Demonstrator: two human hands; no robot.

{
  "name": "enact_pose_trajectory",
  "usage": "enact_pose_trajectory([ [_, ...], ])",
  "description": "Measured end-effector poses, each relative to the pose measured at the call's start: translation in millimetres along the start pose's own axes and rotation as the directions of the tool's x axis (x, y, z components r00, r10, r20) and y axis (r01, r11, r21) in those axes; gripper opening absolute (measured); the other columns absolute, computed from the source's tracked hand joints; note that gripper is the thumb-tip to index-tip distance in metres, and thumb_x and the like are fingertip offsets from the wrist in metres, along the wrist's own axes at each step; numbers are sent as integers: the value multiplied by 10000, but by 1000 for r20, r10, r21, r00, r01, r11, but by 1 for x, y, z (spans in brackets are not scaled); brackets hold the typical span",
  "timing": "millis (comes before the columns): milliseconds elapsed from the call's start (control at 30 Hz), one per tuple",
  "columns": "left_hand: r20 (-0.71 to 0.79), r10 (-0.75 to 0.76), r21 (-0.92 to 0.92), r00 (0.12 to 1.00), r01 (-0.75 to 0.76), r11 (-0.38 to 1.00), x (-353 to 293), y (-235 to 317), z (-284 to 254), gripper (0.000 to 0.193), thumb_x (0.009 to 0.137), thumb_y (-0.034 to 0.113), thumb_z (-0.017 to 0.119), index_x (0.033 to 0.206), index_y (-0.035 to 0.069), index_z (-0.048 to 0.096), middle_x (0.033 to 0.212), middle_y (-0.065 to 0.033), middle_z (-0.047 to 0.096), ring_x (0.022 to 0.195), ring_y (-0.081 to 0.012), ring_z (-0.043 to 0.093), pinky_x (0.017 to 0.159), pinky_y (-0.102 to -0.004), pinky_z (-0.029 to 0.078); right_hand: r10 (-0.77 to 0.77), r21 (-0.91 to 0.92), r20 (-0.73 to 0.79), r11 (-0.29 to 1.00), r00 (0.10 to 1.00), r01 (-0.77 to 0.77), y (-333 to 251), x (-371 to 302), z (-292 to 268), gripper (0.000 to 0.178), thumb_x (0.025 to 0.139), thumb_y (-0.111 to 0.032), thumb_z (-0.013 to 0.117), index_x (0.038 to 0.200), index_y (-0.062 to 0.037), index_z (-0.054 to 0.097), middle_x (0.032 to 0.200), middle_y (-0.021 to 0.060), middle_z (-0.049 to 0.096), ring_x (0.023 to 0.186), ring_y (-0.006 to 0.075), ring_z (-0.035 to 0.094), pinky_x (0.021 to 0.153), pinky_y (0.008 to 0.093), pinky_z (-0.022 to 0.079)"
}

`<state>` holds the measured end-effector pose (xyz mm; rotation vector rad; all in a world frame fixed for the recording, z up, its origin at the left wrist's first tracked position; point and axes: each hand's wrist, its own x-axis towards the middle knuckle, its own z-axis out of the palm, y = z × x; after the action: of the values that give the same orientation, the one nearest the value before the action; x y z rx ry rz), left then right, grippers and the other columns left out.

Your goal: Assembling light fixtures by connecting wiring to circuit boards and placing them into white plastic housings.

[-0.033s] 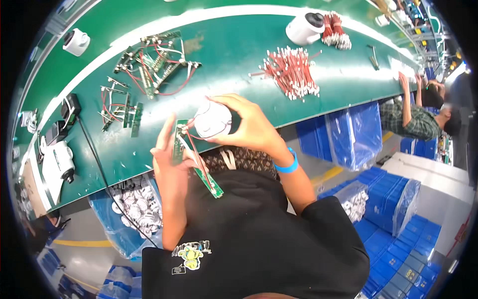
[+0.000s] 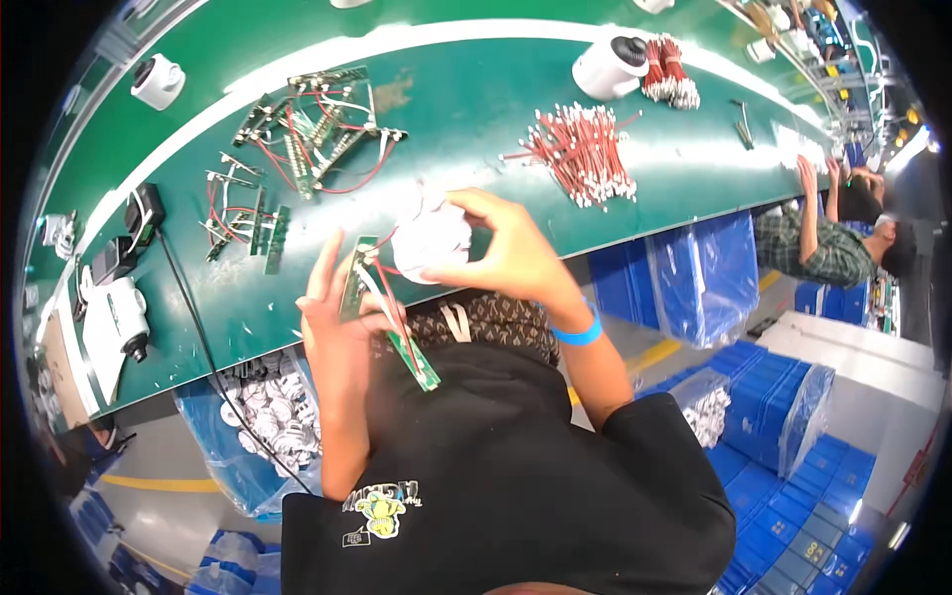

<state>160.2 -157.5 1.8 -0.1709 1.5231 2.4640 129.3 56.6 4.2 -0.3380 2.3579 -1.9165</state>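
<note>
My right hand (image 2: 514,250) grips a round white plastic part (image 2: 428,241) from its right side, with fingers and thumb curled about it just over the bench edge. My left hand (image 2: 335,312) is closed on a narrow green circuit board (image 2: 359,278), its index finger sticking up beside it. Red and white wires (image 2: 387,295) run from that board to a second green board (image 2: 420,369), which dangles below in front of my black shirt. A red wire also reaches toward the white part.
Wired circuit boards (image 2: 322,134) are heaped on the green bench, left of a pile of red wires (image 2: 585,154). White camera-like housings (image 2: 607,69) stand about. A black cable (image 2: 188,288) crosses the left side. Bags of white parts (image 2: 273,416) and blue crates (image 2: 684,268) sit below; co-workers are at right.
The white part has turned slightly in my right hand and shows a more uneven face. The hanging board has swung a little to the left.
</note>
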Motion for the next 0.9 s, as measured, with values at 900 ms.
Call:
enact_pose_trajectory([
  [900, -605, -78, -250, 792, -97, 963, -70, -28, -237, 300, 901, 263, 668, 1117, 94, 547, 1085, -36, 549, 1015, -170, 524, 940, -405, 454, -224, -425, -438, 905, 871, 19, 170, 344, -147, 684, 808, -273, 735, 1251, 109, 381, 1179, 230, 583, 1083, 292, 592, 940, 355, 448],
])
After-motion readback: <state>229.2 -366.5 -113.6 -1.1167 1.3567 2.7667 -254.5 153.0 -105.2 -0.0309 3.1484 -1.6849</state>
